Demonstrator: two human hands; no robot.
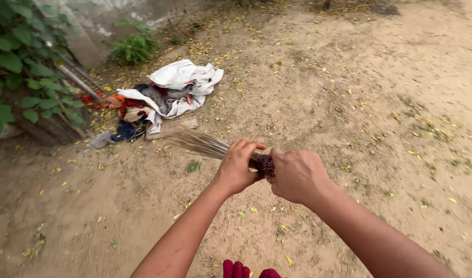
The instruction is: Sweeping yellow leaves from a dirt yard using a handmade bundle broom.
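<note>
A stick broom (pixel 200 144) with thin brown bristles points up and to the left over bare sandy ground. Its bound end, wrapped in dark red cord (pixel 265 164), sits between my two hands. My left hand (pixel 237 167) is closed around the bundle just ahead of the wrap. My right hand (pixel 296 176) is closed on the wrapped end itself. Both forearms reach up from the bottom of the view. The bristle tips are blurred.
A heap of white, grey and red cloth and rubbish (pixel 161 95) lies on the ground at upper left. Green leafy plants (pixel 19 56), poles (pixel 79 80) and a wall stand beyond it. Yellow fallen leaves scatter the dirt (pixel 390 118). Something red (pixel 241 269) shows at the bottom edge.
</note>
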